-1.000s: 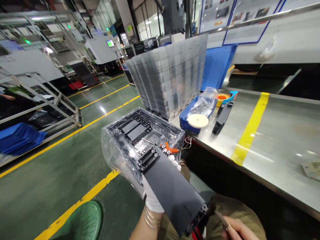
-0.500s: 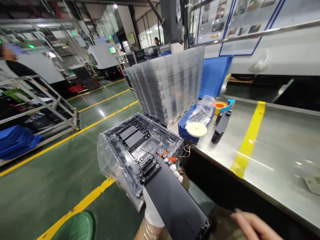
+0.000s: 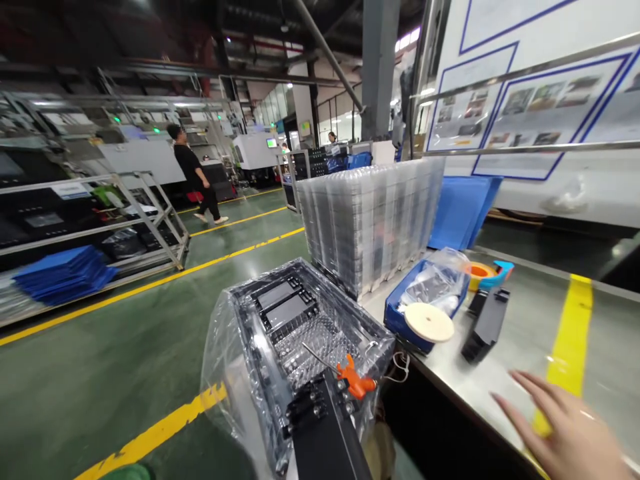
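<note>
My right hand (image 3: 567, 430) hovers over the steel table (image 3: 505, 373) at the lower right, fingers spread, holding nothing. It is near the yellow stripe (image 3: 567, 333). A long black flat part (image 3: 325, 443) juts up from the bottom edge. Its far end, with connector blocks, rests against a box of black trays wrapped in a clear bag (image 3: 280, 333). An orange clip (image 3: 355, 381) sits at that end. My left hand is out of view below the frame.
On the table stand a tall stack of clear trays (image 3: 370, 220), a blue bin (image 3: 397, 319) with a bagged item and a white disc (image 3: 430, 321), a black part (image 3: 486, 323) and orange tape (image 3: 479, 272). A person (image 3: 193, 173) walks past racks (image 3: 100, 220) at the left.
The view has tilted up. My right hand rose from my lap, no longer holding the thin tool, and reached open over the table. My gloved left hand dropped out of view.
</note>
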{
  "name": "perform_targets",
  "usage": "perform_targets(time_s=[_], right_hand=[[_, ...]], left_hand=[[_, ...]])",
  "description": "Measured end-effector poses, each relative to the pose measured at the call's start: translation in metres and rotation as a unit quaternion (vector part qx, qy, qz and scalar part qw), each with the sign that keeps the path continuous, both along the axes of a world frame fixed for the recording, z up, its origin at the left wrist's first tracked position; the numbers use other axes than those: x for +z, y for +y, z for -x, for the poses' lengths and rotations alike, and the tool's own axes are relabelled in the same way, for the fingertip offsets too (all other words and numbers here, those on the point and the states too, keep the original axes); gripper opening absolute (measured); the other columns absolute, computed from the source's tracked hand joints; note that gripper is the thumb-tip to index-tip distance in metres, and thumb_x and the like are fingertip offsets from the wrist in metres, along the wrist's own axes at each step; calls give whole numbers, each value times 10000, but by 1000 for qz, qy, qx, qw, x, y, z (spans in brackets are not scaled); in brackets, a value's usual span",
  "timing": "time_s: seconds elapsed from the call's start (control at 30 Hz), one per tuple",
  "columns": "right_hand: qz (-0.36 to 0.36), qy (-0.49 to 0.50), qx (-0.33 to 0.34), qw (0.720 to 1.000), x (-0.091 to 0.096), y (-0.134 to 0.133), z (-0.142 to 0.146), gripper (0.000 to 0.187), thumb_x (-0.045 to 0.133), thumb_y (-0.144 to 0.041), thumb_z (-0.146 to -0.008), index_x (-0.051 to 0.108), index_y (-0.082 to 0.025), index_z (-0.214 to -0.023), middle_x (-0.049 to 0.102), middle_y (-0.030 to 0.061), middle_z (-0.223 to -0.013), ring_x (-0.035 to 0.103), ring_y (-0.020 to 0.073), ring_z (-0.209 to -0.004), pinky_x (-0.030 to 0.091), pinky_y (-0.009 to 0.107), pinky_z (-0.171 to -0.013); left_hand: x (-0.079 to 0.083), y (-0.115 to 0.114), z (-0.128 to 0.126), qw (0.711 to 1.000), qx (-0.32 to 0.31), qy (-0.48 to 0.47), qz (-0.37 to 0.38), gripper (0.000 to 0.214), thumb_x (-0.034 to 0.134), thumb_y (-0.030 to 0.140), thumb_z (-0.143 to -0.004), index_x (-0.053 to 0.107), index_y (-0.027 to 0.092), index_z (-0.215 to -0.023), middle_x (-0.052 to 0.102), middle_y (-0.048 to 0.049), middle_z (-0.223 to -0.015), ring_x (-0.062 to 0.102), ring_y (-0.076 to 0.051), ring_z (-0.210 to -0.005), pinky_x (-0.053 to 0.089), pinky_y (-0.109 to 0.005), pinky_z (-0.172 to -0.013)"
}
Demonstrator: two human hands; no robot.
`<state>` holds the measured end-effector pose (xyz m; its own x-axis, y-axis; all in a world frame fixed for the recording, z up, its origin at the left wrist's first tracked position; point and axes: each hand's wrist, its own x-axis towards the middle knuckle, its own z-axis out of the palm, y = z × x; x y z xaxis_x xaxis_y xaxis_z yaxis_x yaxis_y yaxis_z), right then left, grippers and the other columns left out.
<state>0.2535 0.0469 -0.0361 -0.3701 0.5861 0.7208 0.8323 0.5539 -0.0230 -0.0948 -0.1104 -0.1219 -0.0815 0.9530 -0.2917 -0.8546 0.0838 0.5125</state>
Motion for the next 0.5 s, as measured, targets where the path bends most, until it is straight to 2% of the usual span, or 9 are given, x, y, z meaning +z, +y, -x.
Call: perform_targets(time_s=[0.07,0.13,0.2,0.27,0.3,0.37,0.4,0.43,0.5], right_hand=[[-29,-42,17,999,12,25,53,597,297,-559,-986,663,-97,-1078,722,200,-1017,707,321,-911,591,453,-727],[-24,-54,23,998,21,52,92,622,257,-526,-984,662,-72,-1115,704,223,-1107,680,359,-1028,583,498,-802],[-14,-49,41,998,26,71,112,634,192,-426,-984,705,-52,-989,725,243,-997,709,380,-925,596,520,-744],[-12,-34,65,997,31,69,117,633,178,-374,-986,714,-42,-927,736,233,-884,729,358,-776,615,474,-638],[-13,-21,86,996,34,57,115,607,207,-382,-993,706,-38,-977,741,216,-886,732,333,-739,620,432,-602],[8,-5,136,991,39,15,107,475,315,-375,-1003,617,-94,-1239,722,140,-1116,736,274,-862,634,339,-631],[30,32,211,977,41,-12,101,460,374,-376,-999,542,-127,-1346,708,113,-1167,730,254,-911,637,311,-706],[94,37,272,957,42,-41,97,475,406,-334,-999,456,-177,-1444,676,82,-1240,712,231,-981,619,280,-802],[155,28,341,927,43,-92,92,476,405,-272,-1009,409,-299,-1485,664,-18,-1264,687,155,-1030,567,173,-862]], left_hand=[[3,8,2,1000,12,19,-1,125,712,447,-721,765,334,-715,698,8,-607,682,-249,-653,597,-436,-688],[10,2,5,999,18,36,7,274,649,532,-791,750,301,-898,735,-20,-757,689,-235,-769,595,-452,-770],[19,-16,6,998,14,51,24,382,593,571,-850,709,252,-1026,744,-56,-885,686,-220,-861,585,-453,-820],[27,-37,6,997,10,61,47,376,598,554,-864,705,230,-1022,743,-58,-880,689,-222,-873,578,-447,-833],[30,-46,5,996,11,63,59,338,621,521,-862,716,224,-993,743,-47,-847,694,-220,-862,576,-438,-838],[35,-57,3,995,13,60,79,229,671,422,-851,742,224,-943,751,-12,-811,699,-203,-863,564,-381,-870],[37,-58,1,995,12,56,86,174,688,371,-845,751,231,-927,758,1,-822,697,-187,-883,552,-343,-890],[39,-57,-2,995,8,50,90,135,703,325,-838,753,233,-924,763,9,-850,692,-171,-905,539,-316,-909],[43,-51,-11,995,-17,38,91,131,709,288,-839,738,210,-940,760,2,-923,682,-158,-927,528,-317,-930]])
